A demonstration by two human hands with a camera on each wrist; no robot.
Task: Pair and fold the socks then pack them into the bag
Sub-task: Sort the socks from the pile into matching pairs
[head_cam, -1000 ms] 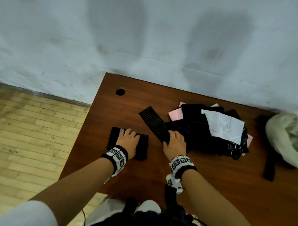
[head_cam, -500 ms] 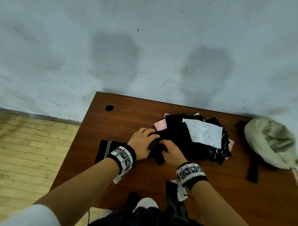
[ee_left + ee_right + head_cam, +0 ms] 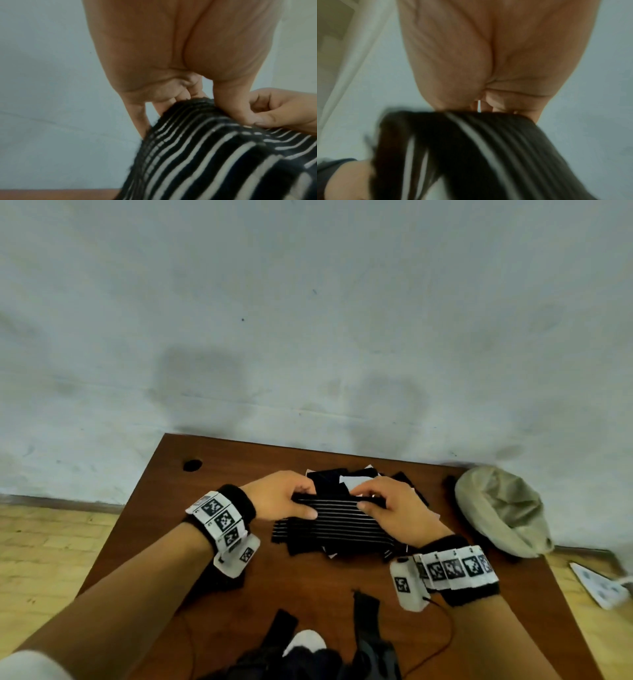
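Observation:
A black sock with thin white stripes (image 3: 337, 522) hangs above the brown table (image 3: 308, 587), lifted by its upper edge. My left hand (image 3: 287, 499) pinches its left corner and my right hand (image 3: 383, 505) pinches its right corner. In the left wrist view the striped sock (image 3: 214, 155) hangs below my left thumb and fingers, with my right hand (image 3: 278, 111) beside it. In the right wrist view the sock (image 3: 471, 148) is blurred below my palm. Behind the sock lies a pile of dark, white and pink socks (image 3: 356, 477), mostly hidden. The beige bag (image 3: 500, 508) sits at the table's right.
A round cable hole (image 3: 192, 465) is in the table's far left corner. A grey wall (image 3: 308, 320) stands right behind the table. Wooden flooring (image 3: 44, 542) lies to the left. A white power strip (image 3: 603, 587) lies on the floor at right.
My left hand left the folded dark pair at the left and joined the right hand on the striped sock. Both hands have lifted it off the table and spread it out.

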